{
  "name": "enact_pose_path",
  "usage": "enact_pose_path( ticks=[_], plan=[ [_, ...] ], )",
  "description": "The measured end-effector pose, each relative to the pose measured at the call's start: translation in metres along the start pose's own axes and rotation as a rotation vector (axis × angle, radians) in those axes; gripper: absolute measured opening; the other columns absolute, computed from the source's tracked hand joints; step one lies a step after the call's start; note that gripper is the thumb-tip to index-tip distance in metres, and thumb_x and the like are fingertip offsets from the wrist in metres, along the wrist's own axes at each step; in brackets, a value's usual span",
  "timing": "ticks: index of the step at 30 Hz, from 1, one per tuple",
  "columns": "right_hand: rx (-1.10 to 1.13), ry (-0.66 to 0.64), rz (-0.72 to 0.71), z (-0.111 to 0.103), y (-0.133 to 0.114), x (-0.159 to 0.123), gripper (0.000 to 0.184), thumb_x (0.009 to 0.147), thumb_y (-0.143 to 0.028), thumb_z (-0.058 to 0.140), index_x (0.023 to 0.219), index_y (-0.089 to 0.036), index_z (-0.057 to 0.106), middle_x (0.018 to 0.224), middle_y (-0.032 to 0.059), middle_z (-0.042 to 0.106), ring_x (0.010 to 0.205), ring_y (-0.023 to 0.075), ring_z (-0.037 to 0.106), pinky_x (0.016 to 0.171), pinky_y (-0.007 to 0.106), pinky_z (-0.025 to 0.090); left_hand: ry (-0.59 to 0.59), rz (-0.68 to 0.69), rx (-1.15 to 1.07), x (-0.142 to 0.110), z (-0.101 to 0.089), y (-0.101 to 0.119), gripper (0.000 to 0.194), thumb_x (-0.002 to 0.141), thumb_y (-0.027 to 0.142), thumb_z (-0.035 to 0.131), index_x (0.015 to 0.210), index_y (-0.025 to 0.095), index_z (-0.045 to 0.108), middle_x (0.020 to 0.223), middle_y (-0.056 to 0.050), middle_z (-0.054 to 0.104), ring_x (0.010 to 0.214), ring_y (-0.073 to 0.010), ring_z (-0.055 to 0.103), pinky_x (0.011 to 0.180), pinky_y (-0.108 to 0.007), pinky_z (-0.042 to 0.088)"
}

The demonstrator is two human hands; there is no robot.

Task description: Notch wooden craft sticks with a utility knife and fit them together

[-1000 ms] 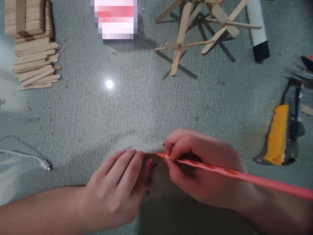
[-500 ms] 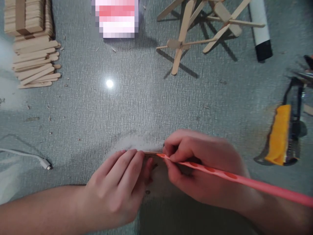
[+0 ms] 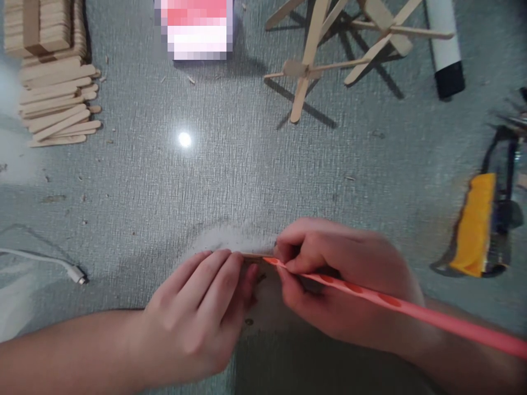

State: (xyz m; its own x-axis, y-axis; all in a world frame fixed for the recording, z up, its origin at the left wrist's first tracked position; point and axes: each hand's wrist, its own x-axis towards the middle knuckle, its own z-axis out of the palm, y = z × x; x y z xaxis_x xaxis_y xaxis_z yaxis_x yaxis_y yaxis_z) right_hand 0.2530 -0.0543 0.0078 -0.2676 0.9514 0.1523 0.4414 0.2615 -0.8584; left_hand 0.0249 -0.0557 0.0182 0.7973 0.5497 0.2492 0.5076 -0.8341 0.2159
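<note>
Bent at the knuckles, the right hand (image 3: 358,260) pinches a long pinkish-red pencil (image 3: 432,314) with orange-red oval dimples close to its pointed end, thumb below and fingers curled above. Behind the grip, the shaft slants across the hand and out past the forearm toward the right edge of the view. Opposite it, the left hand (image 3: 195,307) is closed over a thin, pale wooden stick (image 3: 252,255), its fingers lying side by side across the far edge and the thumb tucked underneath. Only a short length of the stick shows, in the gap between the two hands, low in the middle of the view; the pencil's tip meets it or lies just beside it, too fine to tell.

Judging by the grip, the step in hand is marking the stick with the pencil. A clean stroke calls for the left hand to hold the wood steady and the right to guide the point with light pressure.

Beyond the hands, on the grey-green textured tabletop (image 3: 247,181), a paper-banded bundle of flat wooden sticks (image 3: 55,27) sits at upper left, with loose wooden sticks (image 3: 60,104) just below it. An openwork frame of crossed wooden sticks (image 3: 309,52) stands at upper right, near a white tube with a black cap (image 3: 444,41).
</note>
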Motion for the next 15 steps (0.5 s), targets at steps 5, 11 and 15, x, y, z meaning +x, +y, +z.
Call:
enact_pose_path(
  ticks=[5, 11, 15],
  plan=[
    [0.004, -0.002, 0.008, -0.0003, -0.0003, -0.0002, 0.026, 0.078, -0.004, 0.058, 0.077, -0.024, 0.041, 0.074, -0.0026, 0.063, 0.060, 0.0082, 0.059, 0.053, 0.021, 0.046, -0.004, 0.014, 0.001, 0.0024, -0.0021, -0.0012, 0.025, 0.094, 0.017, 0.068, 0.116, 0.007, 0.075, 0.113, -0.012, 0.076, 0.102, -0.0262, 0.073, 0.088, -0.041, 0.063],
    [-0.006, -0.006, -0.005, -0.0010, -0.0023, 0.0010, 0.026, 0.079, -0.005, 0.058, 0.077, -0.024, 0.040, 0.074, -0.0023, 0.063, 0.059, 0.0079, 0.058, 0.052, 0.021, 0.045, -0.005, 0.001, -0.004, 0.0029, -0.0013, 0.0006, 0.025, 0.095, 0.017, 0.067, 0.117, 0.007, 0.075, 0.113, -0.012, 0.077, 0.102, -0.0263, 0.074, 0.087, -0.041, 0.063],
    [0.011, -0.012, 0.003, 0.0007, -0.0022, 0.0014, 0.026, 0.079, -0.004, 0.057, 0.077, -0.025, 0.041, 0.074, -0.0019, 0.062, 0.058, 0.0100, 0.058, 0.049, 0.024, 0.045, 0.008, -0.012, -0.020, 0.0014, 0.0006, 0.0023, 0.025, 0.095, 0.016, 0.067, 0.117, 0.007, 0.074, 0.112, -0.010, 0.077, 0.103, -0.0252, 0.074, 0.089, -0.041, 0.063]
  ],
)
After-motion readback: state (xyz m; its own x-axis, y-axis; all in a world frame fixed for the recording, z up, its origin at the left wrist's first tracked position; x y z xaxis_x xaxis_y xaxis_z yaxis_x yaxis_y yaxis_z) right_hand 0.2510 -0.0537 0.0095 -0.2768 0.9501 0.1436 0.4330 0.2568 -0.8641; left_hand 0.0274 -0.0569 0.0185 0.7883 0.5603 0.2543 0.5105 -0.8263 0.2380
